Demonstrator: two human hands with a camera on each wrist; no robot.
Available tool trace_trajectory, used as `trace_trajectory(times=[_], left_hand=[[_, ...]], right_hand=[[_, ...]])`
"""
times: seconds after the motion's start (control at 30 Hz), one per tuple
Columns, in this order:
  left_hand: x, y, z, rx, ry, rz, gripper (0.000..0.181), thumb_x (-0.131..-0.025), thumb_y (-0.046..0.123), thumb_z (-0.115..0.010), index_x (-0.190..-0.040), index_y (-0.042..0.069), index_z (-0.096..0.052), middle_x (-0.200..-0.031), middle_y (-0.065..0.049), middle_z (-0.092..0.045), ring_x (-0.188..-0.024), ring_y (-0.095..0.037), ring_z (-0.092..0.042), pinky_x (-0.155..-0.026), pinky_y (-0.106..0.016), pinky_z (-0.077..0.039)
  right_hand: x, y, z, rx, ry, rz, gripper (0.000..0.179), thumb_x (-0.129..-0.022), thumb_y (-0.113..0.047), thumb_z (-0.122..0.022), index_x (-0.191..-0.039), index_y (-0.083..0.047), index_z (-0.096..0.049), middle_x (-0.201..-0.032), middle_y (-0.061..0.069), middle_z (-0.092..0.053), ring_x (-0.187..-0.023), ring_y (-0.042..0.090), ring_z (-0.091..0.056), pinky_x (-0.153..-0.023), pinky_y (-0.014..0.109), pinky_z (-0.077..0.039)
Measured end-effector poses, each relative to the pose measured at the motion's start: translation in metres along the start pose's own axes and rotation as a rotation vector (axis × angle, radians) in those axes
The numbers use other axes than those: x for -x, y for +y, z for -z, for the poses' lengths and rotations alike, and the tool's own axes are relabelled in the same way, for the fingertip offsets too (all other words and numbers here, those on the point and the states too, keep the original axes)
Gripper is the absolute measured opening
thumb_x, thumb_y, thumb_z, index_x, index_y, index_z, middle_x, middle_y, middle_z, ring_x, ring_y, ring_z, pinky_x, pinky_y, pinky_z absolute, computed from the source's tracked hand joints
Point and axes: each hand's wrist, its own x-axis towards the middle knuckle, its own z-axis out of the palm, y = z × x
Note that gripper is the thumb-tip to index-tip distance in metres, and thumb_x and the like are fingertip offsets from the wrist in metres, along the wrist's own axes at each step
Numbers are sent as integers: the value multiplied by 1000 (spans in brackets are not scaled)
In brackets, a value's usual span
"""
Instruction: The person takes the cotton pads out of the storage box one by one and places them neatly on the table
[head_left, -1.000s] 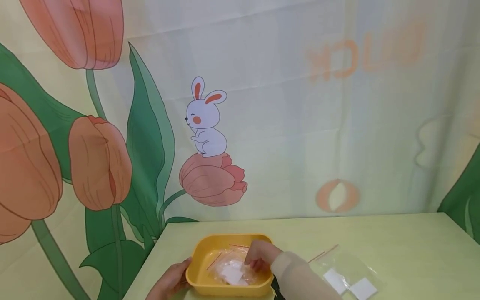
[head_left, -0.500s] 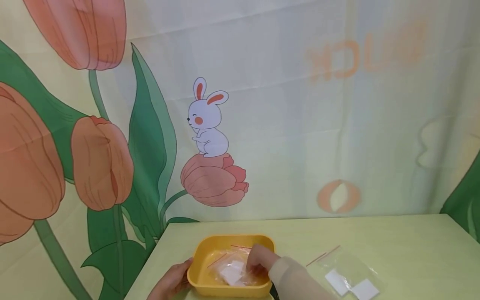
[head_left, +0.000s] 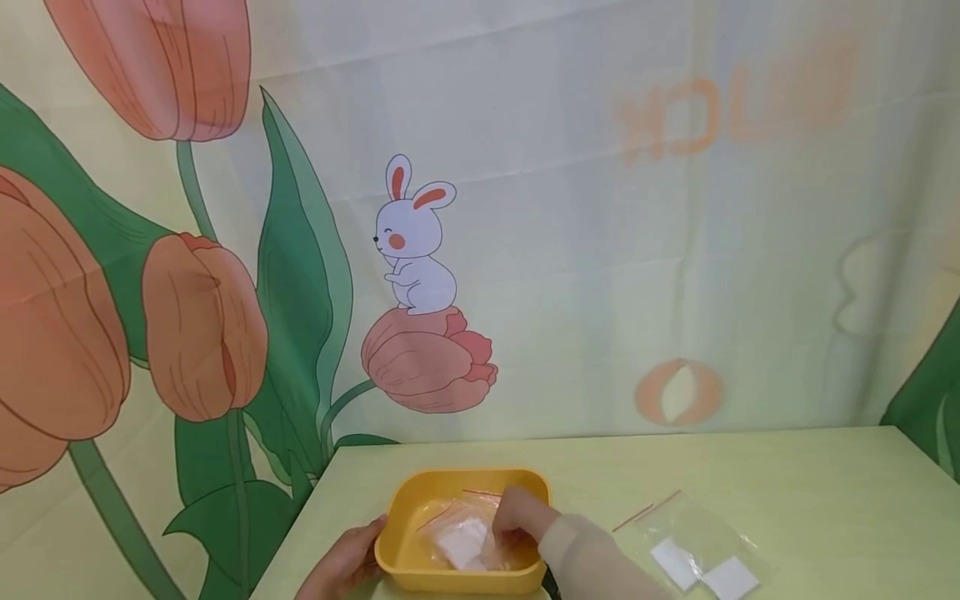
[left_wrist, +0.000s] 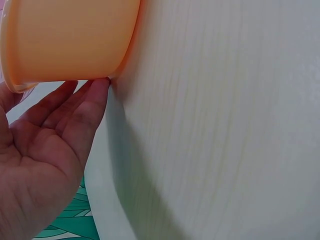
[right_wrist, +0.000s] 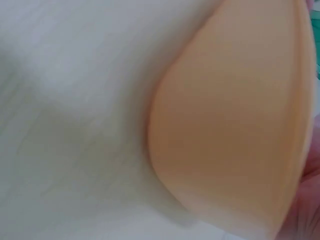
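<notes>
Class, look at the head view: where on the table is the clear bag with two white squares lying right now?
The clear bag lies flat on the table, right of the yellow tub and apart from it, near the front edge beside the right sleeve.

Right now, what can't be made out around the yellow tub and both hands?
- Head view: right hand fingertips, hidden among the clear bags inside the yellow tub; grip unclear.
- Head view: left hand partly cut off by the bottom edge.
- Right wrist view: blurred; only the tub wall shows.
- Bags on the table: white contents too small to identify.
</notes>
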Motion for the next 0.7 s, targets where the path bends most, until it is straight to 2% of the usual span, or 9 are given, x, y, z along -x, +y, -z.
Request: trace_trajectory(times=[0.1,0.2,0.3,0.4,0.47,0.53,0.7], left_hand=[[1,-1,1,8,-2,0,59,-114,35,-30,-143,-14,-46,-107,-9,-72,-85,-14,-63,-80,-26,-57],[2,-1,3,13,-15,-2,58,-114,35,-30,-142,-13,-47,-106,-9,-73,-86,-14,-63,-80,-26,-57],[0,-3,6,4,-54,2,59,-114,35,-30,-143,-14,-46,-107,-9,-72,-88,-15,-62,-82,-25,-56],[0,-3,6,-1,-58,9,58,-114,34,-29,-143,-14,-45,-106,-9,-72,-88,-15,-62,-82,-25,-56],[1,-3,4,-1,-48,13,58,-114,33,-29,-142,-15,-45,-106,-9,-72,-87,-15,-62,-82,-26,-57],[2,-2,1,6,-12,14,57,-114,32,-29,-140,-15,-48,-105,-10,-73,-85,-14,-63,-81,-27,-58],[1,-3,2,15,-14,10,58,-114,34,-31,-142,-15,-46,-108,-11,-73,-86,-14,-64,-82,-27,-58]], right_hand=[[11,-3,10,-93,-5,6,21,-72,1,-74,-57,-4,-60,-53,3,-46,-48,17,-39,-46,25,-34],[18,-8,18,-136,-18,-14,14,-77,0,-76,-67,-1,-68,-57,3,-51,-51,16,-44,-50,23,-43],[19,-11,22,-154,-44,-45,11,-81,2,-75,-71,2,-71,-60,4,-55,-53,15,-49,-54,23,-50],[16,-15,25,-189,-52,-77,13,-81,5,-75,-70,2,-69,-60,5,-56,-53,14,-50,-57,24,-55],[13,-17,26,-197,-38,-84,14,-81,7,-75,-69,2,-67,-61,5,-55,-52,15,-50,-58,26,-58],[12,-18,27,-195,-22,-90,15,-80,8,-74,-69,2,-66,-60,5,-54,-51,14,-50,-60,27,-60],[8,-18,27,-126,7,-75,16,-82,9,-71,-69,4,-64,-58,5,-52,-49,14,-50,-62,29,-61]])
